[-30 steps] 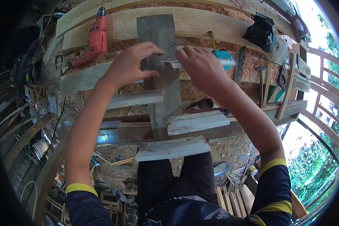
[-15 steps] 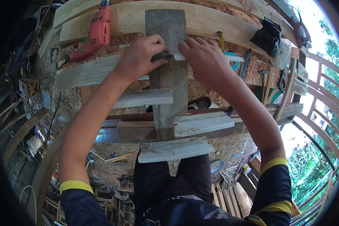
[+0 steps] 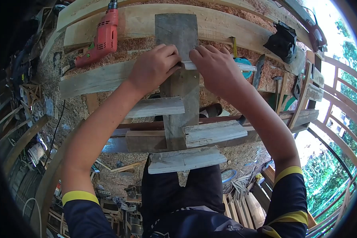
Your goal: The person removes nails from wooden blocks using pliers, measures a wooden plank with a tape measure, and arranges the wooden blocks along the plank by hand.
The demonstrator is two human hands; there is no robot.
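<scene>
A long grey board (image 3: pixel 176 29) runs away from me. Across its right side lies a short whitish strip (image 3: pixel 246 68), and my right hand (image 3: pixel 218 68) is closed on it from above. My left hand (image 3: pixel 155 65) is closed at the strip's left end, fingertips pinched over the board; what they hold is too small to make out. Nearer to me, a whitish slat (image 3: pixel 156 107) lies to the left, another slat (image 3: pixel 214 133) to the right, and a third slat (image 3: pixel 186 159) sits across the near end, above my legs.
A red drill (image 3: pixel 104 36) rests on planks at the upper left. On the right are a teal tape measure (image 3: pixel 245 65), a hammer (image 3: pixel 277 89), a black plastic bag (image 3: pixel 282 41) and a saw (image 3: pixel 296 87). Wood shavings and scraps cover the ground.
My left hand has gone from spread fingers to a pinch beside the strip's left end. The view has shifted slightly; my right hand stays on the strip.
</scene>
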